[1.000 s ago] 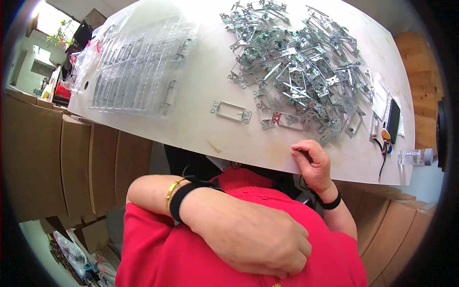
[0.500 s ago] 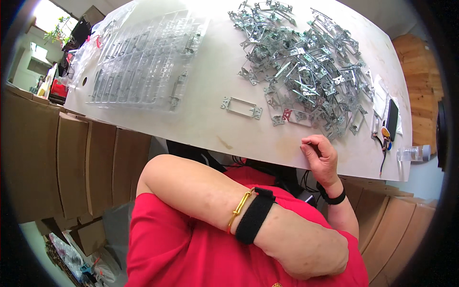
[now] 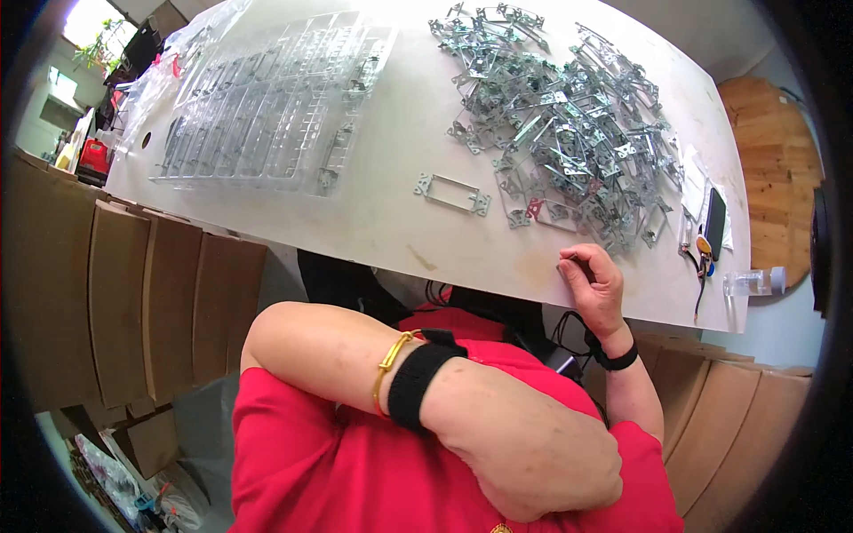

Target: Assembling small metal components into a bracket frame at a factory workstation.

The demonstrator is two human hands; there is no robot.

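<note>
White table (image 3: 373,222) carries a heap of metal brackets (image 3: 569,133) at 1 o'clock, a single metal bracket (image 3: 451,194) just left of it, and clear plastic trays (image 3: 267,107) at 11 o'clock. Right hand (image 3: 593,286) rests on the table edge at 3 o'clock, fingers curled, holding nothing, near the heap. Left hand (image 3: 533,453) lies against the red shirt (image 3: 320,462) at 5 o'clock, loosely closed, empty.

The left hand (image 3: 533,453) is sliding farther right across the red shirt (image 3: 338,471), its forearm stretching over the chest, while the right hand (image 3: 593,282) is shifting slightly along the worktop (image 3: 391,222) edge.
</note>
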